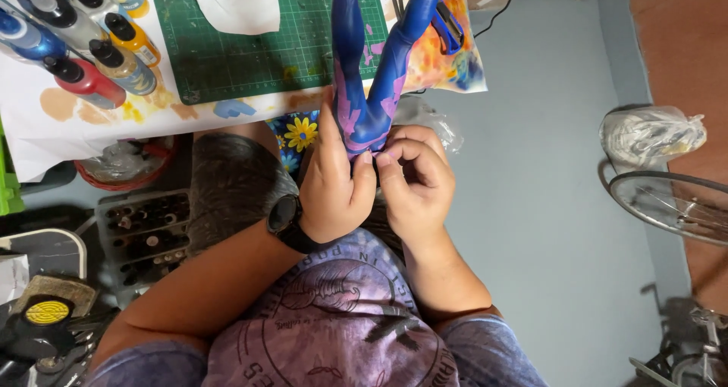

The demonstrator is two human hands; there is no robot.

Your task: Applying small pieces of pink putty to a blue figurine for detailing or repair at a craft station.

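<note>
Two hands, left hand (334,186) and right hand (413,186), pinch one blue doll figure (368,91) with pink patches, fingers (394,158) clenched at its hips, legs up over the green cutting mat (250,46); six paint bottles (83,34) nearby.

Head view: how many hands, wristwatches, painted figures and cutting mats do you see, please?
hands: 2, the left hand and the right hand
black wristwatch: 1
blue-and-pink painted figure: 1
green cutting mat: 1
Total: 5
</note>
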